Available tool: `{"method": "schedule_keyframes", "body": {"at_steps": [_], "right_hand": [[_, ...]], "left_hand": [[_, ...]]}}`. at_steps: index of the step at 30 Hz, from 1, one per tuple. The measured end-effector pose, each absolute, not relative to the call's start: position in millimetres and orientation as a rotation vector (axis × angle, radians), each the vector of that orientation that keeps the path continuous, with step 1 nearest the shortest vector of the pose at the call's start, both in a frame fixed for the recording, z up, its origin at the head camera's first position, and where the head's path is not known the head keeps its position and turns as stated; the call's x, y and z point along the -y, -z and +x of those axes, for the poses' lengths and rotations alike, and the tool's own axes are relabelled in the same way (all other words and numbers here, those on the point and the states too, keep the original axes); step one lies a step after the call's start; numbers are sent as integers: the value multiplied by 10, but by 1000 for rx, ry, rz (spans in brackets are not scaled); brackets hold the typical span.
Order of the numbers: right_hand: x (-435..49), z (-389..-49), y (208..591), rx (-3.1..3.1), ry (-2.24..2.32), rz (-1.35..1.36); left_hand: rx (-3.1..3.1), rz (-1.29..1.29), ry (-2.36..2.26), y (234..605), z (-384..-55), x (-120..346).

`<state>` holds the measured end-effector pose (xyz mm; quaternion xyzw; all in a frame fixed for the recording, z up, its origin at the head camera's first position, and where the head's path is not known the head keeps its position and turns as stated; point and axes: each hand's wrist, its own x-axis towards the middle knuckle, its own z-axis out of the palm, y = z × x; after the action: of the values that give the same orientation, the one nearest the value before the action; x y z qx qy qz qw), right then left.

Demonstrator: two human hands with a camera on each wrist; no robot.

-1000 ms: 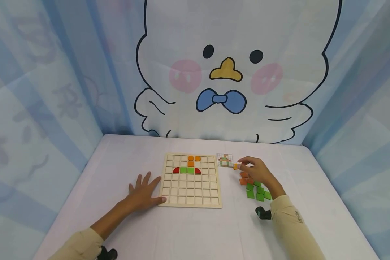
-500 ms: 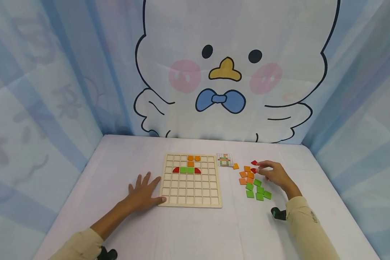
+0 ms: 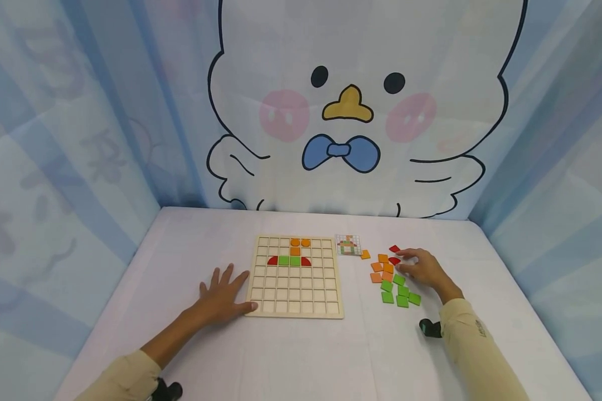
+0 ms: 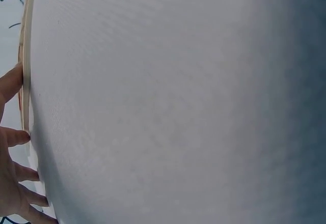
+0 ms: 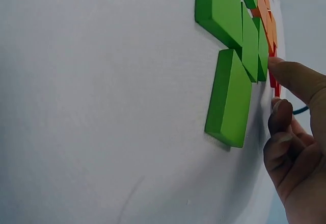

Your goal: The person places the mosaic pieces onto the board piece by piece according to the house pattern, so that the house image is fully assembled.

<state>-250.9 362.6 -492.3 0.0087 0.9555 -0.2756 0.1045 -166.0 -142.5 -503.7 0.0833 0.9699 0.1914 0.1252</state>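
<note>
A wooden grid board (image 3: 293, 305) lies flat on the table with orange round pieces, an orange square, green squares and red quarter-circle pieces set in its upper cells. My left hand (image 3: 223, 301) has its fingers spread, thumb on the board's lower left corner and fingertips along its left edge. To the right, my right hand (image 3: 423, 269) pinches a loose red tile (image 3: 394, 260) between thumb and index finger, low over the table. Another red tile (image 3: 394, 249) lies just behind it. In the right wrist view the thumb (image 5: 295, 76) touches red, partly hidden behind green tiles (image 5: 232, 102).
Several orange square tiles (image 3: 377, 267) and several green square tiles (image 3: 402, 291) lie loose right of the board. A single orange tile (image 3: 365, 254) sits beside a small printed pattern card (image 3: 348, 245). A curtain (image 3: 341, 189) with a cartoon stands behind the table.
My right hand moved right, from the single orange tile to the red tiles, and has since stayed there with fingers at the nearer one. My left hand has not moved.
</note>
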Motion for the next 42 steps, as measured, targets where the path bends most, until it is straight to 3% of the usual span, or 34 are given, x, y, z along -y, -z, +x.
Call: {"method": "schedule_keyframes", "body": {"at_steps": [15, 42], "right_hand": [[-3579, -2515, 4954, -2759, 796, 109], [-3463, -2456, 4933, -2831, 791, -41]], "left_hand": [[-2823, 238, -561, 5043, -1659, 1404], [-2816, 238, -556, 4991, -1653, 1406]]}}
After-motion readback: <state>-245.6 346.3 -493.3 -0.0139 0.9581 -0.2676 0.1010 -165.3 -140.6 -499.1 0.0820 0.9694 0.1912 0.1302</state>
